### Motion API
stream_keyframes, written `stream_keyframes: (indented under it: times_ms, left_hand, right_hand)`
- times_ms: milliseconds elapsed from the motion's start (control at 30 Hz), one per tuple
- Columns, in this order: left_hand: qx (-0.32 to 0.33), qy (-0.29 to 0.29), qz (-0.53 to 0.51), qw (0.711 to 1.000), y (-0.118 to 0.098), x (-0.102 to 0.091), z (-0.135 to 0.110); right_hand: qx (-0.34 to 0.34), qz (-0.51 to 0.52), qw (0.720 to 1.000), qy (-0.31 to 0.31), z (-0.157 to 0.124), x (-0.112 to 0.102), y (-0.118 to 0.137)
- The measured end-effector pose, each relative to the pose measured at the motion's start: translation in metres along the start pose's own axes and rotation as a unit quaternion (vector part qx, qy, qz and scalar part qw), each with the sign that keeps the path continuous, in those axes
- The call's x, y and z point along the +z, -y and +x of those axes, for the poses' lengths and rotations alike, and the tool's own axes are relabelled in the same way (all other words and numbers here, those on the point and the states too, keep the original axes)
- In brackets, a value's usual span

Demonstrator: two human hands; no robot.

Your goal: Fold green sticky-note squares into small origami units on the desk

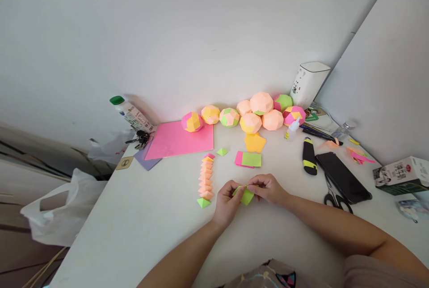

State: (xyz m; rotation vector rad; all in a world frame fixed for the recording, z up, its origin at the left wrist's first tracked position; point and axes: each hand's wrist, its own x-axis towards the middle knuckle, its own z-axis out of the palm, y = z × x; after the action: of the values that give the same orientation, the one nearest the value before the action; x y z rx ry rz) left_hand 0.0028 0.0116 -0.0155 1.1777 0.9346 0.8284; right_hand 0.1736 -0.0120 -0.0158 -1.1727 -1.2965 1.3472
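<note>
Both hands meet over the middle of the white table (140, 216), pinching a small green paper piece (247, 196) between them. My left hand (226, 204) grips its left side with curled fingers. My right hand (268, 188) pinches its top right edge. To the left of the hands lies a row of folded orange paper units (205, 178), with a green unit (203, 202) at its near end. A pad of green and pink paper squares (248, 159) lies beyond the hands.
Several paper polyhedron balls (261, 113) line the wall. A pink sheet (179, 139), a bottle (130, 116), keys (141, 138), a glue bottle (292, 129), a black-yellow cutter (309, 157), a phone (342, 176), scissors (335, 198) and a carton (400, 175) surround the hands.
</note>
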Motion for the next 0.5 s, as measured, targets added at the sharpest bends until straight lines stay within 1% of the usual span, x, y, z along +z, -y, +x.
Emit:
stream_keyframes:
  times_ms: [100,300,500]
  left_hand:
    - [-0.006,0.003,-0.016,1.000,-0.0005,0.0005,0.0001]
    - [-0.020,0.033,-0.086,0.996,0.0000,0.0002,0.0000]
    - [-0.007,0.004,-0.066,0.998,-0.0006,-0.0017,-0.0002]
  right_hand:
    - [-0.001,-0.004,1.000,-0.001,-0.0001,0.0002,0.0012]
    - [0.004,0.001,1.000,0.003,0.0000,0.0006,0.0023]
    - [0.013,0.011,1.000,-0.003,0.0009,0.0000,0.0027]
